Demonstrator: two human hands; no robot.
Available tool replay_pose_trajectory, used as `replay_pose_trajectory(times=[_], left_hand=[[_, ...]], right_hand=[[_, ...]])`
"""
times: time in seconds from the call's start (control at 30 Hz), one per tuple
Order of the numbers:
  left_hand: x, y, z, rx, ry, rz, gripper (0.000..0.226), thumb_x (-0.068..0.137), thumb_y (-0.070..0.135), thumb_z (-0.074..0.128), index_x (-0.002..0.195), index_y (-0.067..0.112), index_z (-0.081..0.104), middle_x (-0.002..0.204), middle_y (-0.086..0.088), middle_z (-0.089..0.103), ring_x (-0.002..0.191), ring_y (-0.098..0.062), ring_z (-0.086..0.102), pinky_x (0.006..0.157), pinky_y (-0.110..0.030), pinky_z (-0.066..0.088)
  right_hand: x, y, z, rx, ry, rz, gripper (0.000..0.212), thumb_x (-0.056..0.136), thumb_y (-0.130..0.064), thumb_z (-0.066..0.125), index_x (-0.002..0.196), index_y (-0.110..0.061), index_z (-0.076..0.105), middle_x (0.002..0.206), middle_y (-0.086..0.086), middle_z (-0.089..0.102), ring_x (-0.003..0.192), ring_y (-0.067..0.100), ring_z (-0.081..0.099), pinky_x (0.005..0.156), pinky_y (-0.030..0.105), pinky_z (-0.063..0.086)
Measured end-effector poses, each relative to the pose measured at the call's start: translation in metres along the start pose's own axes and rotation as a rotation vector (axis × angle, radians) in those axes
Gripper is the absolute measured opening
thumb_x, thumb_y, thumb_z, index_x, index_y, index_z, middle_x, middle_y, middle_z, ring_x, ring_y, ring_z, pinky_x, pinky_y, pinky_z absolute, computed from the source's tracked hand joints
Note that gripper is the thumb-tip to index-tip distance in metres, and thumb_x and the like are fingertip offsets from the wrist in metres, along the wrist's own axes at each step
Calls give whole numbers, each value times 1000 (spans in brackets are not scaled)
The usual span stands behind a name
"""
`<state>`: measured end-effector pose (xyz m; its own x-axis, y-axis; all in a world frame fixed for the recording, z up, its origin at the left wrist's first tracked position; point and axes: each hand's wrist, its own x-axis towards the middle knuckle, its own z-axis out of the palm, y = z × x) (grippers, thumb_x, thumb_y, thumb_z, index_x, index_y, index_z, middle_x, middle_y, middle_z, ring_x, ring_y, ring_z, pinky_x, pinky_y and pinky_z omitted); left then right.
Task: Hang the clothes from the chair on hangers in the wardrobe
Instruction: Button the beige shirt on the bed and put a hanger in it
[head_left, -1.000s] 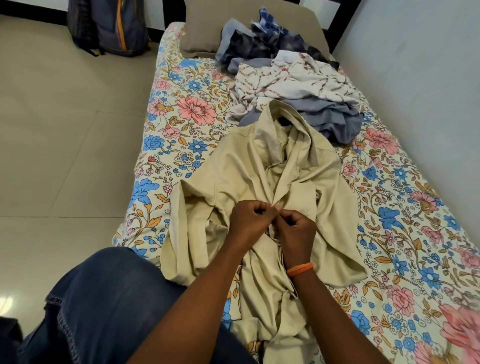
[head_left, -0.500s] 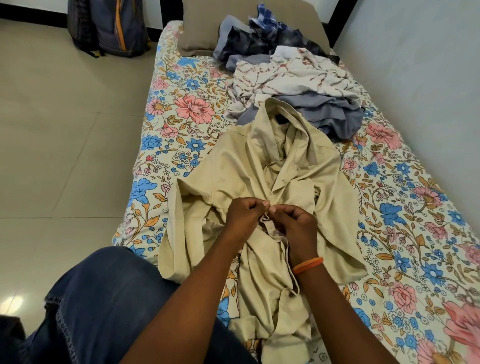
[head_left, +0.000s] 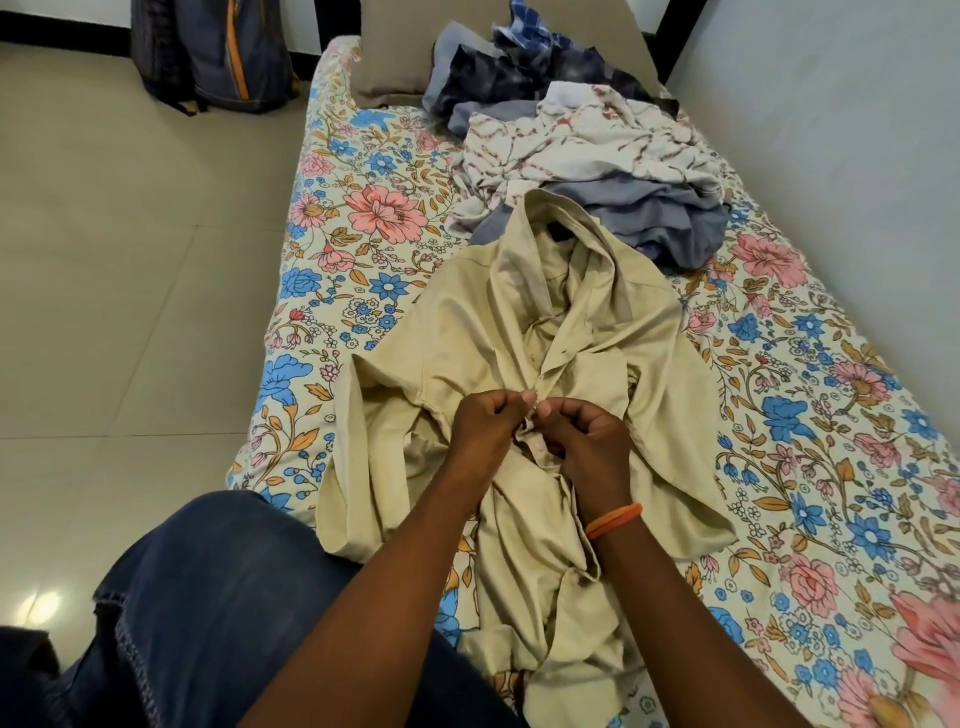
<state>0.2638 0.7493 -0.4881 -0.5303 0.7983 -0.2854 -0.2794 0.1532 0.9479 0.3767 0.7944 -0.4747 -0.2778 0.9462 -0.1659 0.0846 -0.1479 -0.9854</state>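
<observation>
Head view: one camera, looking down over the bed and both arms.
Beige shirt (head_left: 467, 343): spread front-up on the floral bedsheet (head_left: 810, 395), collar pointing away toward the pillow end, lower part rumpled and running down between the two forearms.
Left hand (head_left: 485, 428): over the middle of the shirt, fingers curled, thumb and fingertips pinching the front edge of the cloth; the grip is narrow and holds the shirt placket.
Right hand (head_left: 587, 441): right beside the left, knuckles almost touching it, fingers curled in and pinching the same front edge from the other side; grip tight on the shirt as well.
Between the hands: a small fold of beige cloth; whether a button sits there is too small to tell.
Orange band (head_left: 613, 519): round the right wrist.
Clothes pile (head_left: 587, 156): farther up the bed, just beyond the shirt collar; a white printed garment on top, grey cloth under it, dark blue pieces behind.
Pillow (head_left: 395, 47): grey-brown, at the far end of the bed, partly under the pile.
Backpack (head_left: 218, 52): dark with an orange stripe, standing on the tiled floor (head_left: 130, 260) left of the bed.
Jeans-clad leg (head_left: 208, 608): lower left, at the near edge of the bed, beside the shirt's sleeve.
Wall (head_left: 831, 130): pale, along the right side of the bed.
</observation>
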Motion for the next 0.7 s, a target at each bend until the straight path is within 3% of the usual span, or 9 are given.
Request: replay_pose_trajectory(times=[0.07,0.17,0.27,0.37,0.5,0.57,0.63,0.7], left_hand=[[-2,4,-2,-62,-31,-13,16,93,19,67,80,14,74,61,7,67,58,-3,59,63,-22,47],[-4,-4,1,171,18,83,24,92,28,68,78,9,73,59,8,65,54,-3,56,61,-26,46],[-9,-10,7,377,110,241,25,92,32,67,74,14,72,66,5,68,64,-5,62,66,-31,50],[-16,-10,11,542,145,453,23,88,25,68,68,16,65,66,6,61,68,-9,56,63,-31,44],[-21,-7,9,945,255,657,16,84,32,63,78,17,66,98,-2,56,91,-21,51,74,-37,44],[-14,2,8,976,209,767,13,83,28,64,83,14,64,112,-5,57,104,-23,51,84,-37,43],[-4,16,11,889,104,753,12,86,23,60,92,12,61,106,-5,59,98,-21,54,84,-39,47],[11,24,14,858,64,624,19,94,23,52,108,12,60,105,-6,61,93,-25,59,79,-43,50]], right_hand=[[1,0,0,-17,23,5,10,86,-4,73,81,-13,74,63,6,68,51,11,52,49,24,45],[2,-6,-2,62,97,54,7,88,-2,68,87,-6,72,65,6,67,52,13,55,49,25,48],[11,-16,-4,176,200,104,13,91,-11,67,84,-1,70,68,12,65,51,20,53,45,26,48],[24,-25,-2,67,179,108,29,87,-24,76,75,1,68,58,14,58,46,21,49,42,25,44],[36,-28,8,120,247,142,20,83,-9,77,70,-1,64,53,10,53,42,19,45,41,23,43],[36,-22,15,169,298,99,16,84,-4,74,75,1,62,54,9,52,41,14,44,40,21,40],[33,-10,19,105,345,15,14,84,-5,73,76,3,65,54,4,58,44,10,49,46,21,44],[32,3,20,67,368,-25,11,84,-9,73,79,0,70,59,4,64,51,12,54,54,27,47]])
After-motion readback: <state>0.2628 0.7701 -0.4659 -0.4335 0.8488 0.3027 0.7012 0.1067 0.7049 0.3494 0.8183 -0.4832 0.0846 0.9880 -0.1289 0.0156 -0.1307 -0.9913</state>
